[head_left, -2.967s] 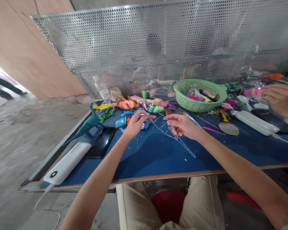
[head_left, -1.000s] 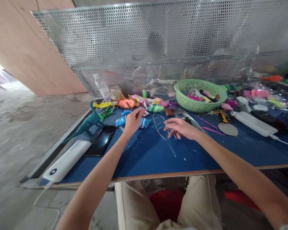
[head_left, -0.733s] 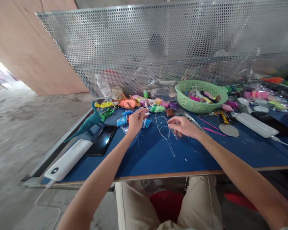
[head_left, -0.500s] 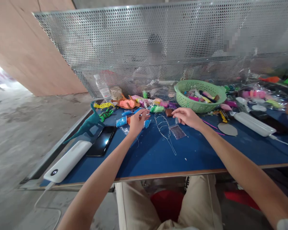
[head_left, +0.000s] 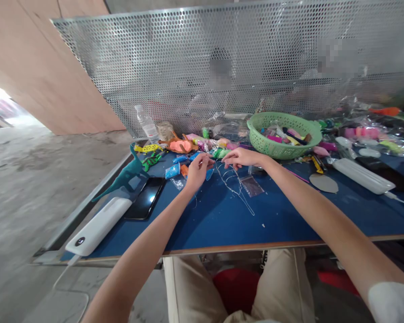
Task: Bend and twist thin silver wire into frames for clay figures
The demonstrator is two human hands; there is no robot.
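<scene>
A thin silvery wire frame (head_left: 237, 192), bent into a long loop with cross-strands and a narrow tail, lies on the blue table (head_left: 215, 224). At its far left end, my left hand (head_left: 199, 171) has thumb and fingers pinched together. My right hand (head_left: 241, 158) reaches over the frame's far end, its fingers bent and fingertips drawn together close to the wire. Whatever is between the fingertips of either hand is too small to make out. A small clear packet with dark contents (head_left: 252, 185) lies below my right hand. Blue packets (head_left: 173, 171) are beside my left hand.
A green basket (head_left: 284, 150) of colourful pieces stands behind my right forearm. On the left are a phone (head_left: 144, 199), a white power bank (head_left: 99, 226) and a teal dinosaur toy (head_left: 126, 175). A perforated metal panel (head_left: 188, 58) rises along the back.
My right hand has moved left, over the wire frame's far end, closer to my left hand. The left fingers have come together into a pinch. The view has shifted slightly.
</scene>
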